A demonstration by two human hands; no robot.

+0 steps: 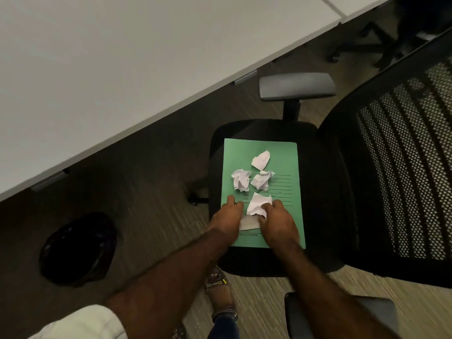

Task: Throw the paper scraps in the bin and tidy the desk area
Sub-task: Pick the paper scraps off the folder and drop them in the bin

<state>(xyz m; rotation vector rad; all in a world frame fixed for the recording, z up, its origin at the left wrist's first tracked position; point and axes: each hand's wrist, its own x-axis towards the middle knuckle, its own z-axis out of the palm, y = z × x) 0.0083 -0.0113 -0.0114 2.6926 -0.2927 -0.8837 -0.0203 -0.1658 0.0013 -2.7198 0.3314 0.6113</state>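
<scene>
One paper scrap [258,204] under right hand [277,220] fingertips, folder [283,157] beneath

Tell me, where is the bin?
The bin sits on the floor at the lower left of the head view, under the desk edge and left of the chair holding the scraps.

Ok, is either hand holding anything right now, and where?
The right hand pinches the nearest paper scrap at its near right edge. The left hand holds nothing, resting on the green folder.
</scene>
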